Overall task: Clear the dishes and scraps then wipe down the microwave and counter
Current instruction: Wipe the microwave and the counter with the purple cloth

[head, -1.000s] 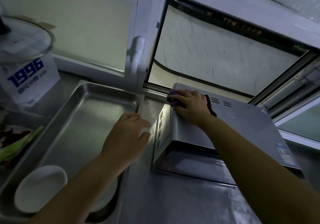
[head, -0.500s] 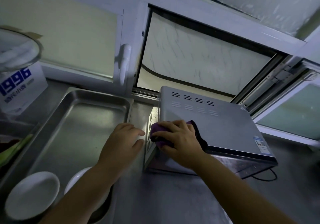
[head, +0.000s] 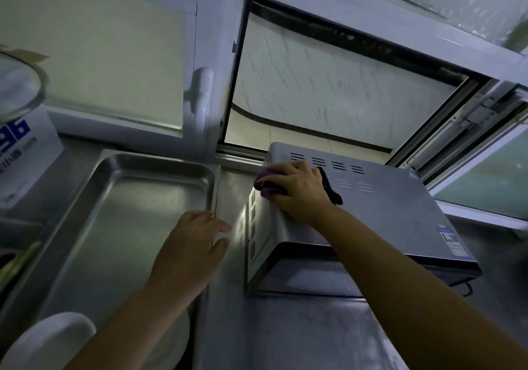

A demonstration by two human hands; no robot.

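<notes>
A silver microwave (head: 394, 221) stands on the steel counter (head: 285, 335) below an open window. My right hand (head: 300, 191) presses a purple cloth (head: 267, 182) onto the microwave's top near its far left corner. My left hand (head: 191, 249) rests flat, fingers apart, on the right rim of a steel tray (head: 120, 212) and the counter beside it, holding nothing. Two white dishes lie in the tray's near end: one bowl (head: 48, 341) at the bottom left, another dish (head: 174, 341) partly hidden under my left forearm.
A white box with blue print (head: 20, 152) stands at the far left with a round glass lid (head: 17, 86) above it. Green scraps (head: 17, 261) show at the left edge. A black cord (head: 465, 289) trails from the microwave's right side.
My right hand has slid the cloth from the microwave's near left edge back toward its far left corner. My left hand stays by the tray rim, fingers now spread.
</notes>
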